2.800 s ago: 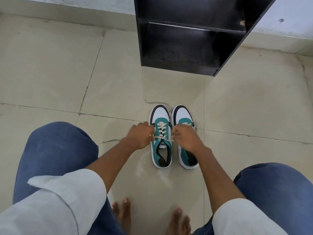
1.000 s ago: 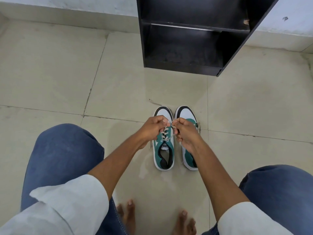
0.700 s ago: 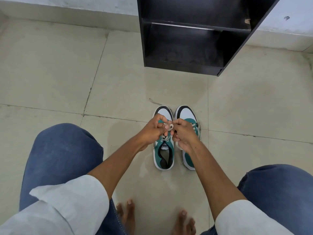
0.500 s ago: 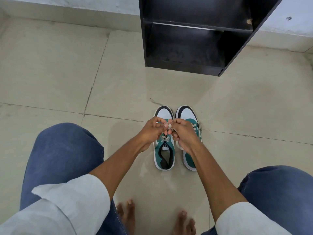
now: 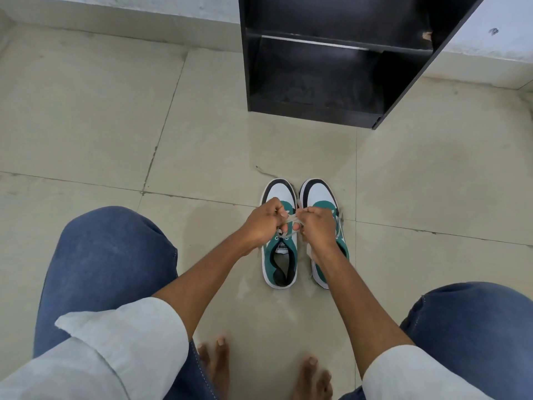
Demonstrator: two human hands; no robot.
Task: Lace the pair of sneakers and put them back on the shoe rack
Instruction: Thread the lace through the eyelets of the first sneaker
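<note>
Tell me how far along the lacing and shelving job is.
Done: the left sneaker looks laced up to its top eyelets. In hand: the left hand and right hand pinch its lace above the tongue, apparently tying it. Left: the right sneaker is mostly hidden, so its lacing is unclear; both sneakers stand on the floor, and the black shoe rack shows no shoes.

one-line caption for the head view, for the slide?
Both hands, left and right, tie the lace on the left sneaker, its mate alongside, before the black shoe rack.

Single head view, steep downward look, close over knees – shoe rack [image 5: 331, 67] ahead.
</note>
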